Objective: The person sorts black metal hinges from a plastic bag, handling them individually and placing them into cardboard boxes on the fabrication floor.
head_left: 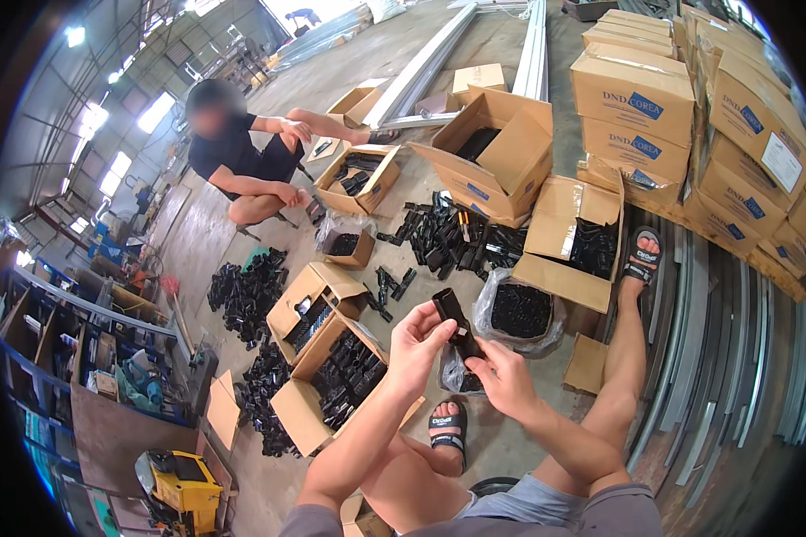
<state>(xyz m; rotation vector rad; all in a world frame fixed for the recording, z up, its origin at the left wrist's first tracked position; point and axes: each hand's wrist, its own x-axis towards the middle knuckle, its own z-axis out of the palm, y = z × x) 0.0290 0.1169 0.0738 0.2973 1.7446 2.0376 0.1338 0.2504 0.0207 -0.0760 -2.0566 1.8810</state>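
Observation:
Between my two hands is a black, elongated part point(450, 310) with a smooth, glossy surface, held tilted above the floor. My left hand point(416, 344) is closed around its side, with the thumb along it. At its lower end my right hand point(505, 372) grips it between thumb and fingers. What the right fingertips do behind the part is hidden. Just beyond my hands stands a plastic-lined box point(553, 333) of small black pieces. To the left, an open carton point(301, 413) holds many similar black parts.
Heaps of black parts point(439, 234) lie on the floor, another pile point(246, 295) further left. A co-worker point(251, 148) sits opposite beside an open box point(381, 190). Stacked cartons point(631, 98) rise on a pallet at right, above long metal profiles point(690, 358). A yellow machine point(188, 488) stands lower left.

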